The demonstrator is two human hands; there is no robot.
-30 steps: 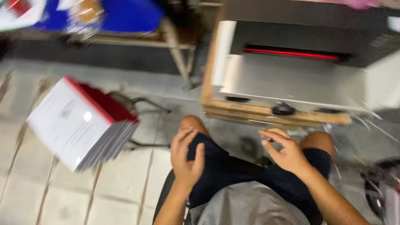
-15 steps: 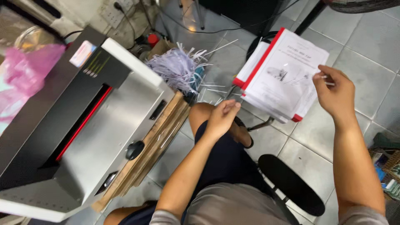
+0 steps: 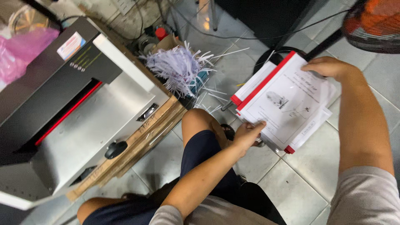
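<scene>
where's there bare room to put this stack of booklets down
Free: the tiled floor below the booklet stack, between your knee and right arm, and the steel bed of the cutting machine. Crowded: the corner by the paper shreds, and the fan base behind the stack, which both hands hold.

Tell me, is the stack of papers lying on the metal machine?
No, the stack of papers is held over the floor by both hands, left and right, beside the machine.
</scene>
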